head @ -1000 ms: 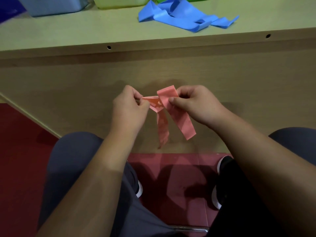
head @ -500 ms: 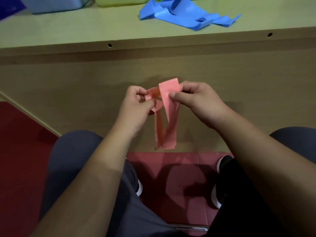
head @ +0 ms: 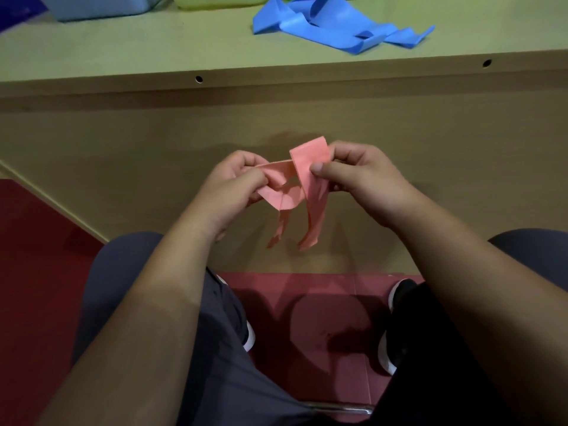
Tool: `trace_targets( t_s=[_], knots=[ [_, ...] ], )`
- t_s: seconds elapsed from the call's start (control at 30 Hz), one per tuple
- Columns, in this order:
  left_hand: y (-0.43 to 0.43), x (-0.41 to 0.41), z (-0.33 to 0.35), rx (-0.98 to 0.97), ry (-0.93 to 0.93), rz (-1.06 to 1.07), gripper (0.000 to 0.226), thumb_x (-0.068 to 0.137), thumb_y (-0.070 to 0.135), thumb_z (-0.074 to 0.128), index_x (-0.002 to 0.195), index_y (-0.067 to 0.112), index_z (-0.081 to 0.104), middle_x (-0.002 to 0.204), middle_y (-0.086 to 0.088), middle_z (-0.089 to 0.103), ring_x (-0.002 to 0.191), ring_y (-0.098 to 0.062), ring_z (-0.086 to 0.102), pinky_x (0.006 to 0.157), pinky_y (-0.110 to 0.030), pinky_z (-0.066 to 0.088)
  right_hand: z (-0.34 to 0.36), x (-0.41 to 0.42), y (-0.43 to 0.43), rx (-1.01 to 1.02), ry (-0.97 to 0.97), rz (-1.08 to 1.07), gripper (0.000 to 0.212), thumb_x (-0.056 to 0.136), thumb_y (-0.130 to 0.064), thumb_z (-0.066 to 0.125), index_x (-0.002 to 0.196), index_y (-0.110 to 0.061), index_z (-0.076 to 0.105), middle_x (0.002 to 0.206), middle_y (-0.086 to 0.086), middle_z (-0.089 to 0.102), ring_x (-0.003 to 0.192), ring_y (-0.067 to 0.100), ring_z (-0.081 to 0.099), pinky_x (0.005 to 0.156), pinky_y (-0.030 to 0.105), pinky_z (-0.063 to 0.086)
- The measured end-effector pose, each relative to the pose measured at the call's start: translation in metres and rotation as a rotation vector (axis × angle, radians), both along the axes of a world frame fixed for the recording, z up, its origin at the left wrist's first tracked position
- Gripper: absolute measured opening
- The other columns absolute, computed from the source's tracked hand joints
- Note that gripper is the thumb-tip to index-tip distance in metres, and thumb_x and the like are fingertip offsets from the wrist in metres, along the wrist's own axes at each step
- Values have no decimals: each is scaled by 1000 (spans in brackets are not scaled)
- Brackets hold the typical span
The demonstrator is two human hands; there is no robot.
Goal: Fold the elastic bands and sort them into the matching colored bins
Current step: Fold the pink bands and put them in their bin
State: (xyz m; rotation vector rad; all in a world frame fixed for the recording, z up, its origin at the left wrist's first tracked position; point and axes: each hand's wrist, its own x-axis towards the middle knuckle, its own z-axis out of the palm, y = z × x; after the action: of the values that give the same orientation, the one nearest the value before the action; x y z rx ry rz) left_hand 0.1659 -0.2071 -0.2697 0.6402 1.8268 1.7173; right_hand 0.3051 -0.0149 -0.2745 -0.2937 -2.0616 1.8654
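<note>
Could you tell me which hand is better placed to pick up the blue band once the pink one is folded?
Probably the right hand: the blue band lies on the table straight ahead of it, while the left hand would have to cross over. Both pinch the pink band.

Open air around your left hand (head: pixel 236 187) and right hand (head: pixel 362 176), counter front panel (head: pixel 123 142) close behind them, your knees (head: pixel 123 262) flanking below, bare counter (head: pixel 138 50) stretch ahead, blue band (head: pixel 332 30) heaped right, bins (head: pixel 101 7) along far edge

You're pinching one pink band (head: pixel 309 167) with two hands: left hand (head: pixel 233 187), right hand (head: pixel 362 179). Sitting on the table (head: pixel 153 50): one blue band tangle (head: pixel 325 30), two bins, grey-blue bin (head: pixel 101 6) and yellow-green bin (head: pixel 215 0).
</note>
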Motion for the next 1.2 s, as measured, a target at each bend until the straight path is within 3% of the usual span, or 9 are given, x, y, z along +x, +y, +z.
trace_targets(
  t_s=[0.1,0.23,0.43,0.63,0.77,0.9,0.97,1.07,1.2],
  knots=[
    [-2,1,3,130,-75,-50,23,81,10,68,104,13,64,81,-3,67,73,-13,57,63,-21,47,2,2,1,-4,-31,76,19,95,-16,72,100,3,70,90,14,65,84,24,58,83,42,46],
    [-1,0,3,213,-153,-8,33,79,7,68,111,11,59,103,-17,74,89,-27,68,76,-35,52,4,5,1,-155,-105,193,27,94,-14,73,119,-3,74,99,12,67,84,21,58,76,29,48],
    [-3,-10,1,238,-65,45,47,72,-7,57,114,12,67,85,-2,61,83,-26,57,78,-40,54,0,12,2,-340,-235,449,35,88,-16,75,122,-10,76,117,28,59,108,39,53,96,49,44],
    [-11,-14,0,213,15,-10,49,76,-12,52,115,11,69,82,1,62,67,-13,49,58,-27,34,3,13,-1,-417,-179,496,30,92,-14,57,107,-21,82,86,3,73,74,15,66,66,28,50],
    [-18,-17,3,105,100,-91,46,76,-5,56,116,13,69,89,-1,63,64,-10,48,52,-21,35,2,9,4,-381,-105,420,35,92,-12,58,118,-16,80,87,5,72,78,19,65,76,36,48],
    [-22,-17,1,-76,222,-186,39,80,7,62,118,11,68,91,-6,60,70,-16,51,55,-19,42,5,5,4,-378,-49,317,31,83,-6,65,111,5,73,76,4,71,68,17,63,69,30,45],
    [-23,-15,0,-159,265,-252,31,86,13,66,117,15,70,91,-7,66,70,-13,57,58,-19,44,6,1,5,-397,-42,276,62,71,-16,78,121,18,62,89,25,56,74,36,47,69,35,37],
    [-25,-11,0,-299,344,-354,4,100,21,69,103,21,72,85,-5,72,65,-16,62,59,-29,47,4,-3,5,-449,1,266,61,61,-23,85,115,4,73,94,23,45,79,32,19,68,42,16],
    [-24,-10,-5,-524,565,-382,25,101,49,65,83,31,63,69,9,68,51,-5,56,61,-32,45,1,-2,7,-451,-23,309,54,64,-23,82,114,-4,76,85,13,51,76,29,28,70,36,30]
  ],
)
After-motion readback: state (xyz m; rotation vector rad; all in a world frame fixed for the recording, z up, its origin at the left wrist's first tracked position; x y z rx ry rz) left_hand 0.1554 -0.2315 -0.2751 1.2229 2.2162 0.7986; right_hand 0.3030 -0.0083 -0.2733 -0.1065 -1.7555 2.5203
